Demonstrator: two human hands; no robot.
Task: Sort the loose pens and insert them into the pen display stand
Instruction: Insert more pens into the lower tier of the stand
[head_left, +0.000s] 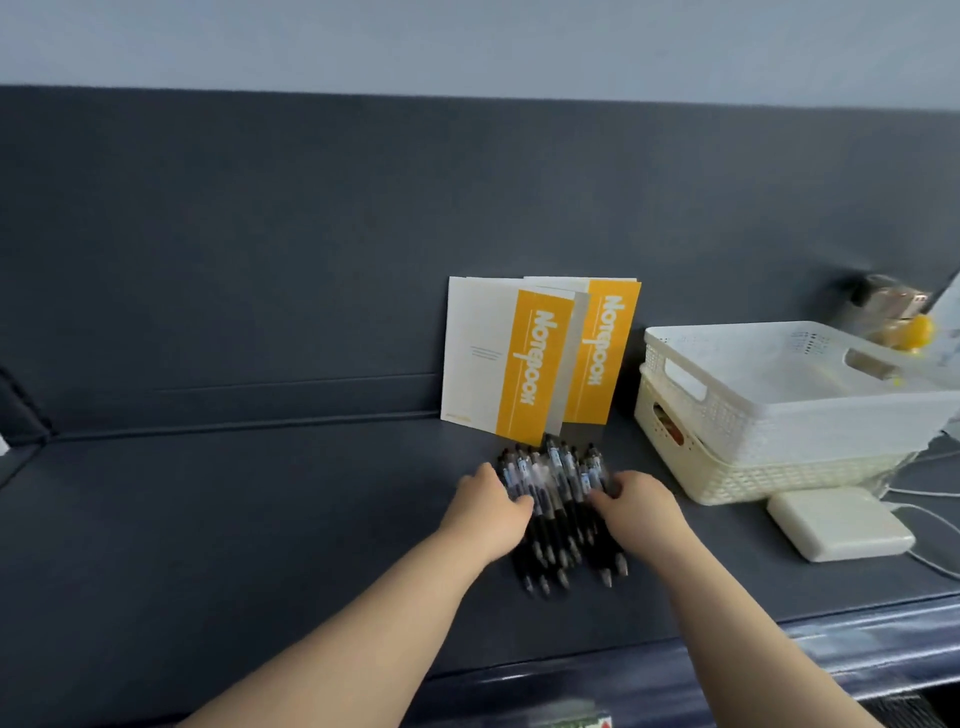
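Observation:
Several black pens (558, 512) with clear upper barrels lie bunched side by side on the dark blue surface, tips toward me. My left hand (488, 512) curls round the left edge of the bunch. My right hand (641, 506) curls round its right edge, so the pens sit squeezed between both hands. No pen display stand shows in this view.
Two white and yellow notebooks (511, 361) lean against the padded back wall just behind the pens. Stacked white and cream plastic baskets (779, 410) stand to the right, with a white power adapter (839, 522) and cables in front of them. A glossy front edge (727, 665) borders the surface.

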